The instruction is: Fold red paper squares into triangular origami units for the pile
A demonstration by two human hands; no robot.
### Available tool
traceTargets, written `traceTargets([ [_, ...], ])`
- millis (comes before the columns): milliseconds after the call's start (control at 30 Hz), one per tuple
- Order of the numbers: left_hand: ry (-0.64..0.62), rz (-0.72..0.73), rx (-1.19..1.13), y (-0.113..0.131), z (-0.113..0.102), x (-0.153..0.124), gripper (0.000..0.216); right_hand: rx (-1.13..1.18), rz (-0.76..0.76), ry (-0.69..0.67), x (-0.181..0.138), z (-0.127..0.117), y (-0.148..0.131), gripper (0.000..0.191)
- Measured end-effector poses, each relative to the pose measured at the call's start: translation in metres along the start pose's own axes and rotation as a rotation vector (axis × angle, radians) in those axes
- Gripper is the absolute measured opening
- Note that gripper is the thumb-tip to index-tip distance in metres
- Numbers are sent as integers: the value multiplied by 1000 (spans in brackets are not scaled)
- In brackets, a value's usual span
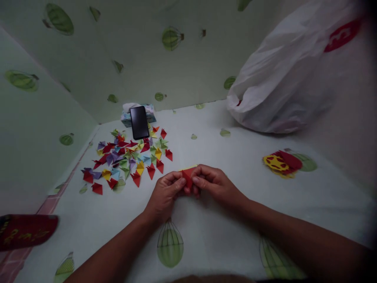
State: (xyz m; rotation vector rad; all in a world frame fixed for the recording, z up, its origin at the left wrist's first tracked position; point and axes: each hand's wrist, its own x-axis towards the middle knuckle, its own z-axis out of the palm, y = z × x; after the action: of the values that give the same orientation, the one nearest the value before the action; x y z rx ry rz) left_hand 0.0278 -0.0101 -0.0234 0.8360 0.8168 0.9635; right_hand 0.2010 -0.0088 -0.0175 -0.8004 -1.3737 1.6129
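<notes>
In the head-worn camera's view, a person bent to paper folding at a table (pixel 206 224) spread with a balloon-print cover, a small piece of red paper (pixel 188 175) pinched between two bare hands just above the surface. Dozens of small, pointed folded pieces (pixel 125 164) in red, yellow, green, blue and purple lay loosely scattered to the left of the hands, and these looked to be finished work. The red piece appeared to be only partly folded; how many creases it had left could not be told, with fingers covering much of it. The left hand (pixel 166 192) gripped its left side between thumb and curled fingers, while the right hand (pixel 215 184) pinched the opposite side in the same way, the thumbs near each other on the front. Neither hand had a gap between thumb and paper, and neither touched the scattered pieces. A thin yellow edge (pixel 193 166) showed just behind the red paper, its nature unclear. Beyond the scatter, a dark-screened phone (pixel 139 122) leaned on a tissue box (pixel 126 119); at right, a yellow cut-out (pixel 276 162) lay beside a red piece (pixel 291 161), near a white plastic bag (pixel 271 86).
</notes>
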Motion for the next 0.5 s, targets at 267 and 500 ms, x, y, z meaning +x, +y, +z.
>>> traceTargets([
  [267,48,31,54,0,0,-3,17,-344,-152,80,-5,2,-1,6],
  [500,77,85,64,-2,-3,-2,15,-758,-434,125,-8,2,2,13],
])
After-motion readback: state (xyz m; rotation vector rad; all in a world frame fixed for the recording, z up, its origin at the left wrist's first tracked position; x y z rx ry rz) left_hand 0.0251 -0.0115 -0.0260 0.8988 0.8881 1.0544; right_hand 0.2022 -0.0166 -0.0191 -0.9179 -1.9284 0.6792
